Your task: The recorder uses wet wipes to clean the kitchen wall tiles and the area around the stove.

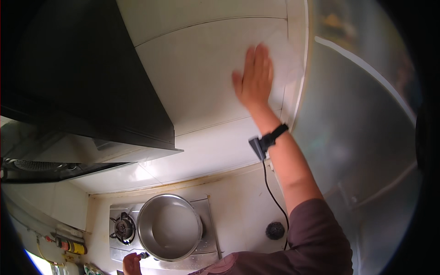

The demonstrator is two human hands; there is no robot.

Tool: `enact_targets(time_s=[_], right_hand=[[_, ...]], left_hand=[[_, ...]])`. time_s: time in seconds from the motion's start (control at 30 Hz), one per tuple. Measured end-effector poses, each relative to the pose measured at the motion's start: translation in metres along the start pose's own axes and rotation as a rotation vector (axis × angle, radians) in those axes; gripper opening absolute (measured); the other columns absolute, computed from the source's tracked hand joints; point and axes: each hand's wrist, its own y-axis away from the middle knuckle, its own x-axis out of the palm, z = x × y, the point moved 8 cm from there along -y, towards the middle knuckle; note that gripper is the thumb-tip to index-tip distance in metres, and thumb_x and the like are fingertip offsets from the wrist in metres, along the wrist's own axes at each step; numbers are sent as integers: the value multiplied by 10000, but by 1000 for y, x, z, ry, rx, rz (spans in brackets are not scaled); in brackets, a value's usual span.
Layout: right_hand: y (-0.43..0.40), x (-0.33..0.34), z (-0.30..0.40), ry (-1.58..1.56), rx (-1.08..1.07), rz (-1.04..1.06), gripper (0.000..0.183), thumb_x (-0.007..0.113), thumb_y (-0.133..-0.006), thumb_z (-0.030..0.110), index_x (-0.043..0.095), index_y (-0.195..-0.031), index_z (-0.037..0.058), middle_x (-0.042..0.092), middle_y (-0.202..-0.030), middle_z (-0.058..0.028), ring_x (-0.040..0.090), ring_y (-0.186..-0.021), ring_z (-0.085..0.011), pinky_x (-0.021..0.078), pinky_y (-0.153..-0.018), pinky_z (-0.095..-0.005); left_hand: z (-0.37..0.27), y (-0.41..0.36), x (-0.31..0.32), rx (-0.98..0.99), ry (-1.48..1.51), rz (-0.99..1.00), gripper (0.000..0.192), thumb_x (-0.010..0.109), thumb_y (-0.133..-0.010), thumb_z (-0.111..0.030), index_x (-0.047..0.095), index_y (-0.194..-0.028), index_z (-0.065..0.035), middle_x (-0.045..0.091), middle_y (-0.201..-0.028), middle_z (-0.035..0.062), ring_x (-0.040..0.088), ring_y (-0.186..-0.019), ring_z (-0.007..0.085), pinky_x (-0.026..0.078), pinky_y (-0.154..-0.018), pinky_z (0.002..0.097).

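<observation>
My right hand (256, 75) is raised in front of the tiled wall (206, 68), fingers extended and close together, a little blurred; it holds nothing visible, and whether it touches the tiles I cannot tell. A black strap with a small device (263, 142) is round that wrist, a cable hanging from it. Low in the view, my left hand (132, 264) has its fingertips at a knob (143, 255) on the front of the steel gas stove (206, 249). A large metal pot (170, 227) with whitish contents stands on the stove, beside a bare burner (123, 228).
A dark range hood (103, 86) juts out over the stove at the left. A dark, round scouring pad (275, 230) lies on the counter (237, 220). A translucent panel (337, 120) borders the right side. Bottles and a yellow-labelled container (77, 246) are at lower left.
</observation>
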Motion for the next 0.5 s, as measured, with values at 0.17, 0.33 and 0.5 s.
enact_targets(time_s=[0.17, 0.33, 0.5], right_hand=[[197, 24, -14, -55, -276, 442, 593, 580, -842, 363, 472, -1316, 25, 391, -1437, -192, 358, -1331, -358, 259, -1112, -475], [86, 34, -23, -52, 48, 279, 578, 619, -767, 325, 509, -1233, 0, 438, -1341, -264, 345, -1276, -479, 240, -1092, -547], [-74, 11, 53, -69, -42, 72, 474, 592, -753, 281, 582, -1148, 19, 495, -1311, -185, 372, -1316, -340, 257, -1102, -471]], left_hand=[[-52, -15, 35, 120, -68, 155, 255, 501, -988, -126, 529, -1182, 36, 612, -1095, 121, 581, -1021, 195, 468, -914, 314], [-31, -13, 21, 88, 29, 115, 253, 509, -980, -100, 527, -1192, 36, 612, -1107, 131, 581, -1044, 203, 467, -927, 312], [-11, -11, 12, -6, -41, 67, 258, 515, -964, -95, 535, -1186, 36, 608, -1124, 131, 567, -1060, 204, 451, -947, 331]])
